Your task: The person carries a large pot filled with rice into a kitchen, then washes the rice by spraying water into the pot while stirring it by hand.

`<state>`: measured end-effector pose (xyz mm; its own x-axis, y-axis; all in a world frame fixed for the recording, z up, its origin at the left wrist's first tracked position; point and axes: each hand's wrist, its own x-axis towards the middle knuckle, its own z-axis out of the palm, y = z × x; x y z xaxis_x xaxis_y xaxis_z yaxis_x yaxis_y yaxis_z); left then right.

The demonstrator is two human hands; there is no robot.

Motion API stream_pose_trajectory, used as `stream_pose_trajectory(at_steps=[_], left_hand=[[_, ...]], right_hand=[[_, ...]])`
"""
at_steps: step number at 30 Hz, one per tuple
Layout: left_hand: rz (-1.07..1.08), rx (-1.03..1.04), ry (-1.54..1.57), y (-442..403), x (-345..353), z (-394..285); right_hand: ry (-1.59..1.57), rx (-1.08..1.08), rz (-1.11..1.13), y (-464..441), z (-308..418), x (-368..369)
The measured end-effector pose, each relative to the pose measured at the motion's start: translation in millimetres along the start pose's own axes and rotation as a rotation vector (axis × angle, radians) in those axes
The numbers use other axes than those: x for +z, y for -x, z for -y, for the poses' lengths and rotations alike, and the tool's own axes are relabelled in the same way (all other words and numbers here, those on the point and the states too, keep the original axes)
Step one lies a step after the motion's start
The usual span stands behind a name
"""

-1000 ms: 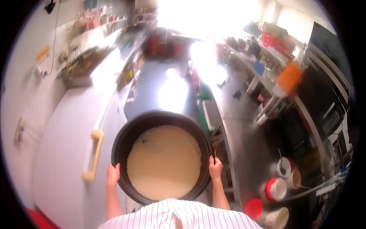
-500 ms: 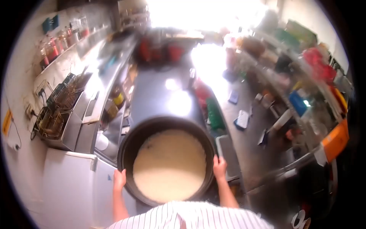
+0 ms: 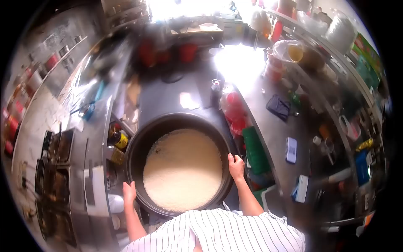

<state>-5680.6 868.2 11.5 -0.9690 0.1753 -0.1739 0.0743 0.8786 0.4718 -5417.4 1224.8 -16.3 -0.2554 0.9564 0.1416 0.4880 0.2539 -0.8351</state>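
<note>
A large, dark, round pot [image 3: 135,145] is held level in front of my striped shirt. Pale, rice-like grain [image 3: 182,172] covers its bottom, with a small dark patch near the left edge. My left hand [image 3: 129,192] grips the rim at the lower left, thumb up. On the opposite side, my right hand [image 3: 236,166] is closed on the right rim. The fingers under the rim are partly hidden by the pot.
The aisle floor [image 3: 161,96] runs ahead toward red containers [image 3: 187,51]. A steel counter [image 3: 273,138] on the right carries phone-like objects [image 3: 291,150]. A green crate [image 3: 255,151] sits below it. Fryers [image 3: 56,187] and a bottle [image 3: 120,140] are at left.
I have moved forward along the aisle with the pot. The fryers and the right counter's objects now appear lower in view. Both hands keep their hold on the rim.
</note>
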Motion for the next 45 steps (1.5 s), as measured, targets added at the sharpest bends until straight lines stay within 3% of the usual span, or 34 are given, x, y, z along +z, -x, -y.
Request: stream_pose_trajectory(at_steps=[5, 10, 12, 13, 17, 19, 24, 25, 27, 29, 31, 32, 35, 36, 38, 45], left_hand=[[0.069, 0.12, -0.032, -143, 13, -100], [0.12, 0.07, 0.032, -299, 73, -170], [0.06, 0.058, 0.03, -338, 72, -192], [0.045, 0.07, 0.004, -366, 80, -201], [0.105, -0.038, 0.084, -450, 62, -246], [0.051, 0.028, 0.07, -487, 58, -307], [0.162, 0.083, -0.09, -660, 114, -390], [0.246, 0.12, -0.032, -689, 118, -422], [0.226, 0.131, 0.019, -745, 142, -451], [0.218, 0.269, -0.061, -769, 130, -520], [0.279, 0.178, -0.039, -821, 141, -566], [0.285, 0.227, -0.017, -846, 152, -591], [0.333, 0.27, -0.022, -912, 199, -672], [0.294, 0.306, -0.036, -929, 213, -698], [0.281, 0.346, -0.082, -969, 231, -759], [0.388, 0.363, -0.061, -1042, 271, -932]], right_hand=[[-0.011, 0.12, -0.057, -110, 49, 53], [-0.01, 0.079, -0.053, -263, 65, 160], [0.048, 0.029, -0.056, -313, 74, 202], [-0.001, 0.107, 0.004, -341, 107, 208], [0.036, 0.078, 0.05, -428, 158, 264], [0.038, 0.073, 0.052, -483, 171, 293], [0.017, 0.158, -0.029, -610, 169, 372], [0.036, 0.165, -0.045, -637, 169, 380], [0.074, 0.213, -0.067, -675, 173, 388], [0.024, 0.149, -0.165, -711, 183, 397], [0.014, 0.24, -0.166, -756, 202, 397], [-0.001, 0.217, -0.224, -780, 209, 402], [-0.094, 0.119, -0.36, -869, 189, 430], [0.034, 0.135, -0.332, -900, 184, 434], [0.005, 0.143, -0.366, -972, 171, 452], [-0.011, 0.27, -0.409, -1115, 197, 444]])
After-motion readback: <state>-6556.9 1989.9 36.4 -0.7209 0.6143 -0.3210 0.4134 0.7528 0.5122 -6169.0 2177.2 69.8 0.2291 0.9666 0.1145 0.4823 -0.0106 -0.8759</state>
